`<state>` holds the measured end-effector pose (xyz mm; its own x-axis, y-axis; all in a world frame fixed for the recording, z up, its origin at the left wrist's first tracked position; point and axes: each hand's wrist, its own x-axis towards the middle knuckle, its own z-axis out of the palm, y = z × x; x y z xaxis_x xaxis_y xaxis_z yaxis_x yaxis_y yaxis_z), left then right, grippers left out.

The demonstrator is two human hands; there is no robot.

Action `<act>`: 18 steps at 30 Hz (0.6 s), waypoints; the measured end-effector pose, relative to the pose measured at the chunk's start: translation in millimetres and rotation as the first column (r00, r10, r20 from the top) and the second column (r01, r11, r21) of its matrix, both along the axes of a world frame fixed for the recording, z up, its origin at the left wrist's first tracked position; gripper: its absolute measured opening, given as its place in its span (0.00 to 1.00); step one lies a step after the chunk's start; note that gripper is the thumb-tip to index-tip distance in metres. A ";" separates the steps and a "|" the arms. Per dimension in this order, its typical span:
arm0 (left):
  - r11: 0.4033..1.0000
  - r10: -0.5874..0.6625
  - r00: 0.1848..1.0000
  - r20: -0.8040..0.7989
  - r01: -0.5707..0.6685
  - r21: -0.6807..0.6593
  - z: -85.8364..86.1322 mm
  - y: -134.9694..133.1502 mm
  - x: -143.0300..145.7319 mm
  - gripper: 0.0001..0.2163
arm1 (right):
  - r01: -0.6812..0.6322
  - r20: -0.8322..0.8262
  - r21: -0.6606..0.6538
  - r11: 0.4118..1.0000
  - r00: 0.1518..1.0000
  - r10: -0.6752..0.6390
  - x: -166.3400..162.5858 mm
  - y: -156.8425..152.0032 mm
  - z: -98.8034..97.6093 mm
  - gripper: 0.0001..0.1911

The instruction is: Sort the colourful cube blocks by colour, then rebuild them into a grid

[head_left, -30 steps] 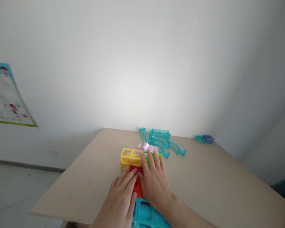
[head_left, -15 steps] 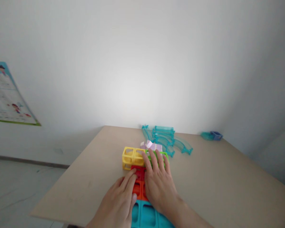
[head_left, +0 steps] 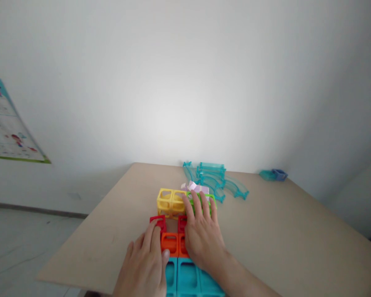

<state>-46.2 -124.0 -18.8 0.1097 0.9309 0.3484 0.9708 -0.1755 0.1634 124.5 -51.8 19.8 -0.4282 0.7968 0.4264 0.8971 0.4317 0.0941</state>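
Note:
Hollow plastic cube blocks lie on the tabletop: yellow blocks [head_left: 168,201] and green blocks [head_left: 214,205] in the far row, then red, orange blocks [head_left: 169,244] and blue blocks [head_left: 188,275] towards me. My left hand [head_left: 143,253] has its fingers bent over the left red block [head_left: 159,222], its thumb beside the orange ones. A gap of bare table separates that block from the other red block [head_left: 181,224]. My right hand [head_left: 204,237] lies with fingers spread over the green blocks, its palm partly covering the red and orange ones.
Behind the blocks are a pale purple piece [head_left: 196,187] and several clear teal track pieces [head_left: 214,177]. A teal piece [head_left: 267,175] and a small blue container [head_left: 280,175] stand at the back right of the table [head_left: 281,239]. A poster [head_left: 10,128] hangs on the left wall.
My left hand has moved left with the left red block, which now sits apart from the other red one and slightly turned. My right hand keeps its place on the blocks.

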 end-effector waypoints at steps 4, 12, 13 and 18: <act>0.999 0.051 0.996 0.069 -0.050 -0.022 3.1 -2.0 -3.2 0.20 | -0.005 0.008 0.015 1.000 1.000 0.005 -0.2 0.3 -1.4 0.38; 0.995 -0.097 0.976 0.197 0.091 0.041 3.9 -0.7 -0.6 0.20 | 0.011 -0.004 0.046 0.999 1.000 -0.010 -1.4 1.1 -4.3 0.34; 0.993 -0.113 0.972 0.205 0.106 0.043 5.1 -0.4 2.0 0.19 | 0.011 -0.006 0.048 0.999 1.000 -0.011 -1.6 1.2 -4.5 0.34; 0.992 -0.124 0.967 0.224 0.127 -0.001 14.4 0.2 10.4 0.12 | 0.023 0.004 0.046 0.999 1.000 -0.024 -2.0 0.7 -3.0 0.33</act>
